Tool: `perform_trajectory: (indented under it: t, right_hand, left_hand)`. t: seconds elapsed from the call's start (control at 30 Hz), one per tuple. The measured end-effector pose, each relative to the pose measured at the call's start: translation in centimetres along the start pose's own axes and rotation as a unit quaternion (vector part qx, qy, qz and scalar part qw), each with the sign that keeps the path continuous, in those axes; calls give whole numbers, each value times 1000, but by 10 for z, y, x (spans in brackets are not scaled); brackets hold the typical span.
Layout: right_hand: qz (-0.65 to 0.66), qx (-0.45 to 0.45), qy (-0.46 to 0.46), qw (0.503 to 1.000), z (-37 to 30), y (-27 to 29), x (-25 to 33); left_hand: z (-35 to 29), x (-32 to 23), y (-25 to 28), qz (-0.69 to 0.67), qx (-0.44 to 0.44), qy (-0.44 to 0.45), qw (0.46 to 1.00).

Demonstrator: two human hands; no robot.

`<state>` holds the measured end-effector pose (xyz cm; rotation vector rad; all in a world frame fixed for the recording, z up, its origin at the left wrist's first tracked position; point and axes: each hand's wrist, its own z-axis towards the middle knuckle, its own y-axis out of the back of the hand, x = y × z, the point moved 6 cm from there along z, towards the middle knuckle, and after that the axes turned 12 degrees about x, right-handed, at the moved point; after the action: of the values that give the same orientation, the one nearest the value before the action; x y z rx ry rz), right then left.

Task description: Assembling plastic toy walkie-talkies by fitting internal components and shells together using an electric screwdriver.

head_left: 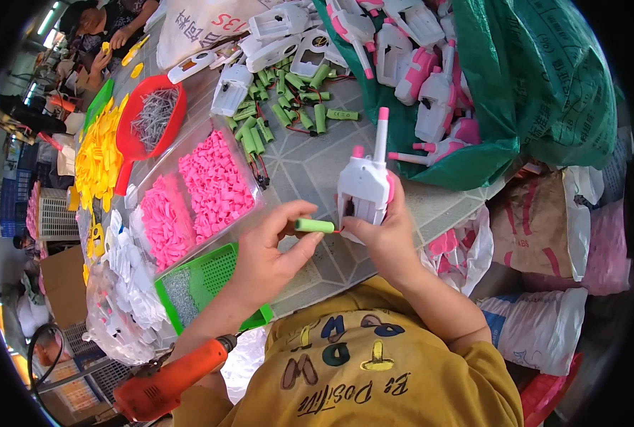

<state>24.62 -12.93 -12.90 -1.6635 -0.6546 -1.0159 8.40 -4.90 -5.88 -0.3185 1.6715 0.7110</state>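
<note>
My left hand [271, 252] pinches a green cylindrical battery [313, 225] between thumb and fingers. A short red wire shows at the battery's right end, close to the toy. My right hand [392, 231] is closed around a white and pink plastic toy housing [363, 181], shaped like a walkie-talkie with a pink-tipped antenna. The housing stands upright, its open compartment facing me. Whether the wire joins the housing is hidden by my right thumb. Beyond my hands lies a pile of green batteries [288, 99] with red and black wires.
On the table [296, 167] stand a clear tray [260, 203] of pink parts, a red scoop [123, 139] of screws, a green basket [217, 274] and yellow pieces [100, 156]. A green sack [488, 160] holds more housings. An orange power tool [167, 384] is by my left forearm. Another person [111, 32] sits far left.
</note>
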Motion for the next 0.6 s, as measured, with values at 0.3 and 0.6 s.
perform_trajectory:
  t: [0.3,0.6]
  right_hand:
    - [68,51,-93,992,-3,-9,-10]
    - [202,90,-102,970,-2,-19,2]
  left_hand:
    - [24,-13,-11,54,84,22,995]
    - [29,-12,-19,-48,43,43,997]
